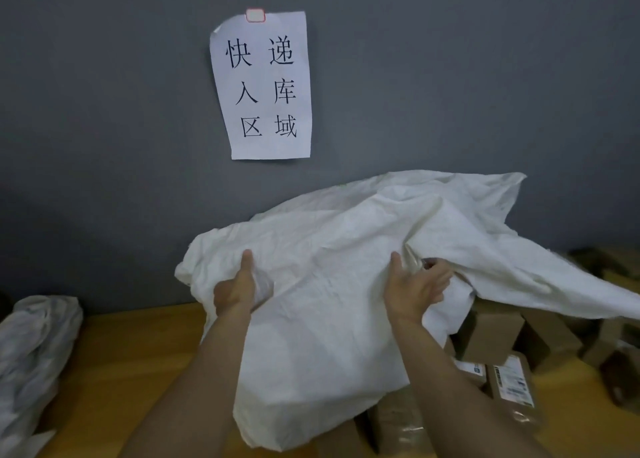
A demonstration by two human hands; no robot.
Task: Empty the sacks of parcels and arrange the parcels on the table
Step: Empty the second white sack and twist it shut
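Note:
A large white woven sack (329, 284) is lifted over the wooden table (131, 353), spread wide and crumpled. My left hand (235, 291) grips a bunch of its fabric at the left edge, thumb up. My right hand (415, 287) grips a fold near the sack's middle. Brown cardboard parcels (491, 336) lie on the table under and to the right of the sack, some with white labels (512, 381). The sack hides part of the pile.
A second crumpled white sack (34, 346) lies at the table's left edge. A grey wall (104, 111) stands right behind the table, with a paper sign (263, 86) taped to it. More parcels (616, 353) sit at the far right.

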